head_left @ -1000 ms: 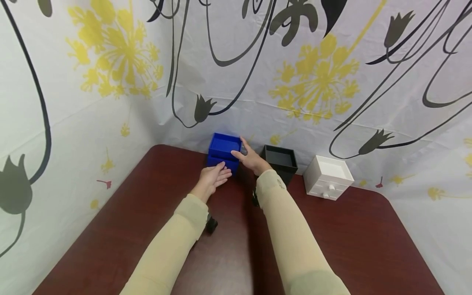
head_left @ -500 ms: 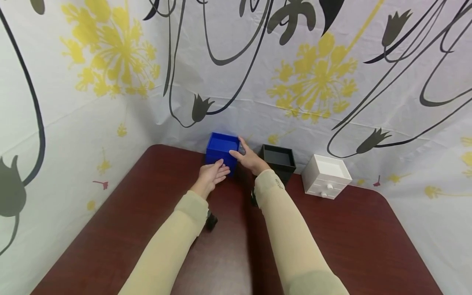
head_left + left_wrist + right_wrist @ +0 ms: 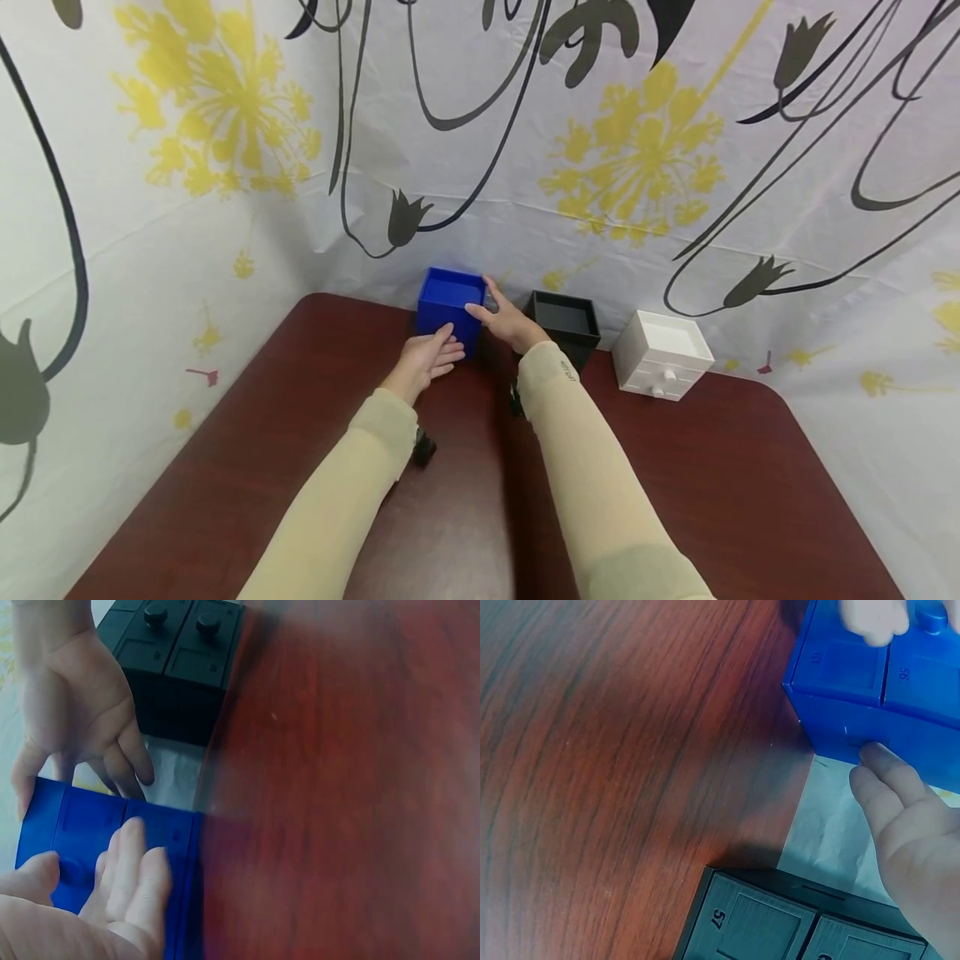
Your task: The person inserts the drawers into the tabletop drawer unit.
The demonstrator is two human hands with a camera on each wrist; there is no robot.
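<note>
A small blue drawer box [image 3: 452, 289] stands at the back of the table, with its drawer fronts [image 3: 90, 817] flush. My left hand [image 3: 424, 358] is at this front face, its fingers straight and the thumb apart. In the left wrist view a round blue knob [image 3: 73, 871] shows between that thumb and the fingers. My right hand [image 3: 513, 325] spans the box's right side, thumb by the front top corner and forefinger toward the back corner. Straight fingertips [image 3: 874, 754] touch that side wall in the right wrist view.
A black drawer box [image 3: 564, 315] stands just right of my right hand, and a white one [image 3: 663, 354] with two knobs farther right. Behind them hangs a patterned cloth [image 3: 480, 167]. The dark red table [image 3: 465, 500] reaches toward me.
The blue box's upper drawer, pulled out partway a second ago, has slid back in, with my left hand at its front. My right hand has stayed on the side.
</note>
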